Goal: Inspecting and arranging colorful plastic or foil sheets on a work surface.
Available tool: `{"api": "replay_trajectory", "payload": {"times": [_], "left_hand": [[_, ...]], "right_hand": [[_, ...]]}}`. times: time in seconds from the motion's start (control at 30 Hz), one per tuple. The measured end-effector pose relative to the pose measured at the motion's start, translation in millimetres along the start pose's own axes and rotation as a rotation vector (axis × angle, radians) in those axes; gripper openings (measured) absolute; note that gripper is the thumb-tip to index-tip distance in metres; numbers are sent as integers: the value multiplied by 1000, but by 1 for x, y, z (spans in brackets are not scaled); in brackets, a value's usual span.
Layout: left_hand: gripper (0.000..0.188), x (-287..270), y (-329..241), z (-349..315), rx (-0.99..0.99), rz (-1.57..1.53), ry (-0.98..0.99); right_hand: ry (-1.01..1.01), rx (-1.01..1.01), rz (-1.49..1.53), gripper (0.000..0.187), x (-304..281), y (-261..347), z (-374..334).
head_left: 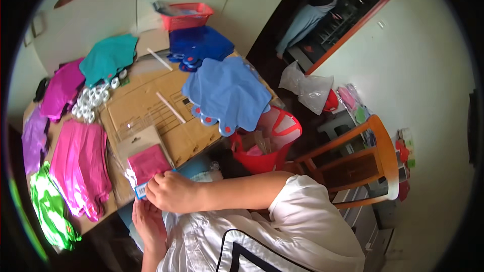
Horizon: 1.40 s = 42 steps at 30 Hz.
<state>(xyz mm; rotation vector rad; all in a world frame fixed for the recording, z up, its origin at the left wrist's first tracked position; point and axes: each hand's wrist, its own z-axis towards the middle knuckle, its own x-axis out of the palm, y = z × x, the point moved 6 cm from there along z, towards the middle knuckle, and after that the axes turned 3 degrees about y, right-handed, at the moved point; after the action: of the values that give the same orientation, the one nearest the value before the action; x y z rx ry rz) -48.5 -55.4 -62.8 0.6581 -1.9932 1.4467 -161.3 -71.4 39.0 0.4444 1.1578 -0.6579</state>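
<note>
I have the right hand [174,191] closed, fingertips pinching a blue-edged white rectangular label [141,190]. The left hand [149,224] is half curled just beside it; I can't tell whether it grips anything. The folded pink fabric bundle [148,162] lies just beyond both.

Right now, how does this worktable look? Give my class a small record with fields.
right hand: gripping a blue-edged label
left hand: just below it, grip unclear
by the hands: folded pink item
piles left: teal pile, magenta pile, purple pile, pink pile, green pile
piles right: light blue pile, dark blue pile
loose parts: white pieces near the teal pile
farther right: red bucket, wooden chair
doorway: a person
</note>
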Motion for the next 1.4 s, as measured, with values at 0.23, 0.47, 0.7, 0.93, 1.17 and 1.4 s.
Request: {"api": "replay_trajectory", "payload": {"times": [0.23,0.47,0.7,0.93,1.17,1.4], "left_hand": [[22,8,0,-4,107,59,16],[24,2,-8,-3,186,517,-66],[32,-14,3,-5,148,445,9],[41,8,10,-9,-58,24,58],[26,18,25,5,-102,-68,-36],[27,2,24,11,25,220,58]], "right_hand": [[22,41,7,17,0,-2,0],[91,91,125,8,-5,-12,8],[126,131,228,11,-10,-20,16],[201,-4,181,10,-7,-25,20],[212,-14,226,12,-7,-30,21],[215,12,273,10,-6,-33,27]]}}
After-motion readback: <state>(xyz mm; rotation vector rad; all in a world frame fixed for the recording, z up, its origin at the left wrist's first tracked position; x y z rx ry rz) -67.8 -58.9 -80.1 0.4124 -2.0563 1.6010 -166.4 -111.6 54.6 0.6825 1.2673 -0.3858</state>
